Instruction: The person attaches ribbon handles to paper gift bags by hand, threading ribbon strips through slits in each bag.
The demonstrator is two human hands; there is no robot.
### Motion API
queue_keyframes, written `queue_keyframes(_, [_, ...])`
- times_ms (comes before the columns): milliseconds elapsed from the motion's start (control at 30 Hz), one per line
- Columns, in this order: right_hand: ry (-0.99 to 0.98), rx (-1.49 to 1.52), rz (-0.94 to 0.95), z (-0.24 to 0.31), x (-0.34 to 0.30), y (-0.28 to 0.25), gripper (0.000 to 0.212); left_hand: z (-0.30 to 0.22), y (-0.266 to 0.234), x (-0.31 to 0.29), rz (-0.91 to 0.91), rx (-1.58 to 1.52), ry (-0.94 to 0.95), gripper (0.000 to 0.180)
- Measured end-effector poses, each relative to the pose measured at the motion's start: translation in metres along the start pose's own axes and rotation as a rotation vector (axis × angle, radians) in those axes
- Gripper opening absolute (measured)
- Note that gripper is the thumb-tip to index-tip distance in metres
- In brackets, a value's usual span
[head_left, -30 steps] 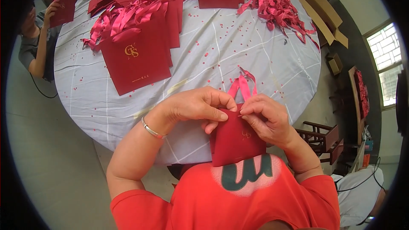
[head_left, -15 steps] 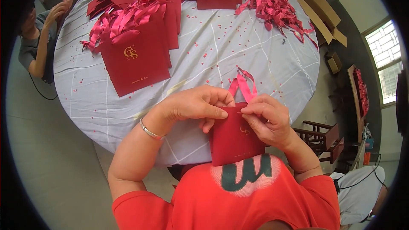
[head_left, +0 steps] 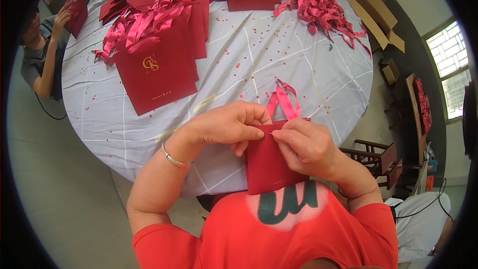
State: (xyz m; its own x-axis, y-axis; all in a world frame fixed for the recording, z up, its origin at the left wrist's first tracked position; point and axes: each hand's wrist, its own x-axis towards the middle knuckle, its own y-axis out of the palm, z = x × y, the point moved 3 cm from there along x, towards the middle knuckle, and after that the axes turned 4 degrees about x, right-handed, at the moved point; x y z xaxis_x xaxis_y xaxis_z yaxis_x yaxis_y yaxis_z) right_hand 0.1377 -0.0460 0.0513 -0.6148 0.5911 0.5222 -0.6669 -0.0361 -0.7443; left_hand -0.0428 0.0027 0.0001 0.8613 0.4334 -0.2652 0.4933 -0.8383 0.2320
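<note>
i have the bag (head_left: 266, 167) at the counter's (head_left: 134, 134) near edge, left hand (head_left: 231, 124) clamped on its rim and right hand (head_left: 308, 144) fingers pinched together there, on what i cannot tell, likely fitting the ribbon (head_left: 283, 100), which calls for a steady rim next.

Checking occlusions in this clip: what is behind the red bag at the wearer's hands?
Past the top of the bag, a pink ribbon loop shows against the grey tablecloth. The bag's front hides its back and whatever lies directly behind.
</note>
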Motion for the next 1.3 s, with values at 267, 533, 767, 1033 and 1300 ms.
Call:
queue_keyframes(267, [-0.059, -0.313, 0.209, 0.011, 0.005, 0.011, 0.009, -0.004, 0.005, -0.001, -0.073, 0.121, -0.019, 0.014])
queue_keyframes(533, [0.286, 0.085, 0.206, -0.012, 0.012, 0.014, 0.012, -0.005, 0.008, -0.002, -0.099, 0.191, -0.042, 0.016])
queue_keyframes(767, [0.591, 0.520, 0.421, -0.038, 0.026, 0.000, 0.014, -0.019, 0.016, -0.008, -0.103, 0.094, -0.025, 0.014])
queue_keyframes(1033, [0.846, 0.874, 0.821, -0.068, 0.040, 0.005, 0.027, -0.025, 0.025, -0.007, -0.306, 0.236, -0.004, 0.013])
queue_keyframes(1300, [0.981, 1.093, 0.908, -0.076, 0.038, 0.026, 0.027, -0.031, 0.030, -0.012, -0.442, 0.432, -0.004, 0.024])
